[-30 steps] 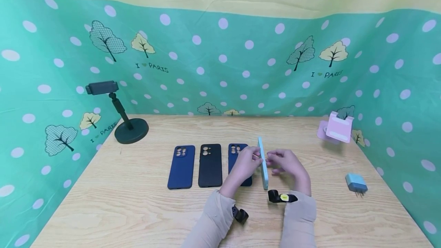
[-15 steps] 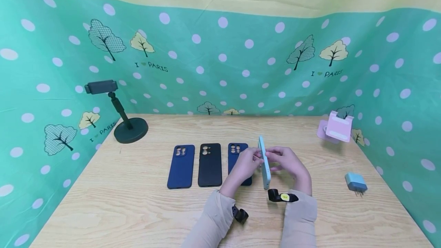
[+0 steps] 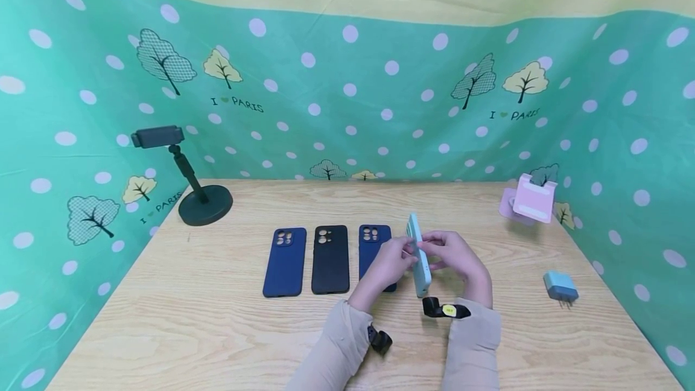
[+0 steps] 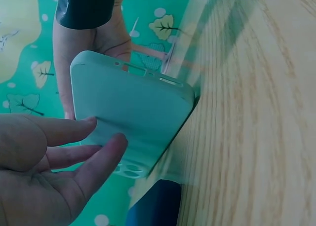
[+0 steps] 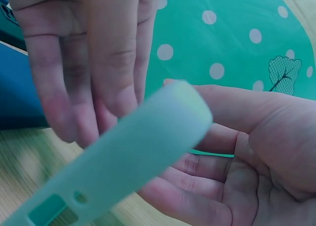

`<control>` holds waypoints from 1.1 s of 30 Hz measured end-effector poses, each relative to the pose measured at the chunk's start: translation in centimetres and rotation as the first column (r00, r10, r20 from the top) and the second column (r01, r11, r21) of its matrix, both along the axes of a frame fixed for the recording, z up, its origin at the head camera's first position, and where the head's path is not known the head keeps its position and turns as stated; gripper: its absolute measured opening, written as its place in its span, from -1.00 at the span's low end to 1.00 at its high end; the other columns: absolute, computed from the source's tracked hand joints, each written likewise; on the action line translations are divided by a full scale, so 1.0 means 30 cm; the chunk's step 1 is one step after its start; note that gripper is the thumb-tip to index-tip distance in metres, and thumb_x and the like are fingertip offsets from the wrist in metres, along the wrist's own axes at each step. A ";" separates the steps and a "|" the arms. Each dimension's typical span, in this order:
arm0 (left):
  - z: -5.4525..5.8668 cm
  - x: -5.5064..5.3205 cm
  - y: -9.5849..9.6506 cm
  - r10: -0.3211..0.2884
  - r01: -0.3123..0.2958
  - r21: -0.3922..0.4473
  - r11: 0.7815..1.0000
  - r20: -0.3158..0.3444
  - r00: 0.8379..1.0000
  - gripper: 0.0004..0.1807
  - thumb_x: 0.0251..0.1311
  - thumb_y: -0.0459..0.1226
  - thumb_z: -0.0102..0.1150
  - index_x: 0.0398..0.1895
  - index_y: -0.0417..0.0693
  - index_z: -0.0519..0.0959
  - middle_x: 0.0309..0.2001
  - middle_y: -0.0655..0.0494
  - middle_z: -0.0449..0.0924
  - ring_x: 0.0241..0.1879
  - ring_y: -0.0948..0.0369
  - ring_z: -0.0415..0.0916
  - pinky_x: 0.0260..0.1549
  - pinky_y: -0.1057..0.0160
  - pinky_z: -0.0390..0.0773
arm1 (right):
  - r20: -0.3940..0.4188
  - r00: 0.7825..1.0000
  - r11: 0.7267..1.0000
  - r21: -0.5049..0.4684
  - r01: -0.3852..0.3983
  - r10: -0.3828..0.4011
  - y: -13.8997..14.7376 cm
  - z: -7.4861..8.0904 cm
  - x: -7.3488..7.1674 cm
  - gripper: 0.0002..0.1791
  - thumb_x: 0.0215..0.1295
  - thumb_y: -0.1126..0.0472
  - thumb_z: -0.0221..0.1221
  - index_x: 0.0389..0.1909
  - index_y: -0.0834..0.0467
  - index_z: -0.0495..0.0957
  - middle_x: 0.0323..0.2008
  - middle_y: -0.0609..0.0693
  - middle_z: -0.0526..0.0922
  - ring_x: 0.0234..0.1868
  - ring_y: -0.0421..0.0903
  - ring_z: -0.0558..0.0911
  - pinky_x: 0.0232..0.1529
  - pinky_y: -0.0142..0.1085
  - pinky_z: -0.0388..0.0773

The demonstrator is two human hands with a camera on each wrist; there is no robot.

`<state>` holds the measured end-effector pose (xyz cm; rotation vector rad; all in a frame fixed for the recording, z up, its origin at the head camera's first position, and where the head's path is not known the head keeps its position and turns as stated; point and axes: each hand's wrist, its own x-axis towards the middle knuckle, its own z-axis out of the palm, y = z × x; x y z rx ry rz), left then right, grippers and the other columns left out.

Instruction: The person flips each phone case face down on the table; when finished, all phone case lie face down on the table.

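A light mint phone case point(image 3: 422, 270) stands upright on its long edge over the table, its narrow side facing the head camera. My right hand point(image 3: 453, 253) grips it from the right, thumb near its edge and fingers on the other side, as the right wrist view of the case point(image 5: 133, 152) shows. My left hand point(image 3: 388, 261) is at the case's left face; in the left wrist view its relaxed fingertips point(image 4: 117, 139) lie against or just off the back of the case point(image 4: 133, 102). Port and camera cut-outs show. Whether a left fingertip presses is unclear.
Two navy phone cases point(image 3: 285, 261), point(image 3: 373, 243) and a black phone case point(image 3: 330, 258) lie in a row left of my hands. A black phone stand point(image 3: 205, 205) is back left, a pink phone stand point(image 3: 534, 199) back right, a blue charger plug point(image 3: 561, 286) at right.
The mint case has tilted and shifted slightly right, showing more of its left face. My right hand has closed in from beside it and taken hold; my left hand has moved slightly right.
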<state>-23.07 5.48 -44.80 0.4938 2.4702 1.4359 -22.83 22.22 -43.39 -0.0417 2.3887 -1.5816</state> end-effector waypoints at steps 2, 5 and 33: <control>0.000 0.003 0.001 -0.006 0.006 -0.005 1.000 0.003 1.000 -0.52 0.24 -0.43 0.18 0.24 -0.34 0.43 -0.09 -0.13 0.64 -0.15 0.11 0.65 -0.33 0.39 0.64 | -0.006 1.000 1.000 0.010 -0.007 0.007 0.000 0.005 0.002 -0.51 0.39 0.14 0.12 0.18 0.42 0.44 0.07 0.35 0.58 0.00 0.03 0.67 -0.20 -0.19 0.70; 0.000 0.007 0.004 -0.012 0.012 -0.007 1.000 0.022 1.000 -0.50 0.22 -0.43 0.19 0.26 -0.33 0.41 -0.09 -0.14 0.62 -0.13 0.10 0.64 -0.31 0.37 0.65 | -0.013 1.000 1.000 0.019 -0.008 0.008 -0.001 0.012 0.006 -0.50 0.39 0.15 0.12 0.18 0.44 0.42 0.08 0.38 0.57 0.02 0.05 0.66 -0.21 -0.20 0.70; -0.009 0.025 0.003 -0.021 0.022 -0.186 0.982 0.006 1.000 -0.58 0.27 -0.35 0.16 0.17 -0.35 0.48 -0.49 0.11 0.37 -0.58 0.29 0.27 -0.62 0.43 0.26 | 0.081 0.992 0.975 0.209 0.080 -0.098 0.114 -0.056 0.034 -0.61 0.41 0.31 0.01 0.09 0.54 0.43 -0.15 0.30 0.66 -0.26 -0.12 0.65 -0.30 -0.30 0.66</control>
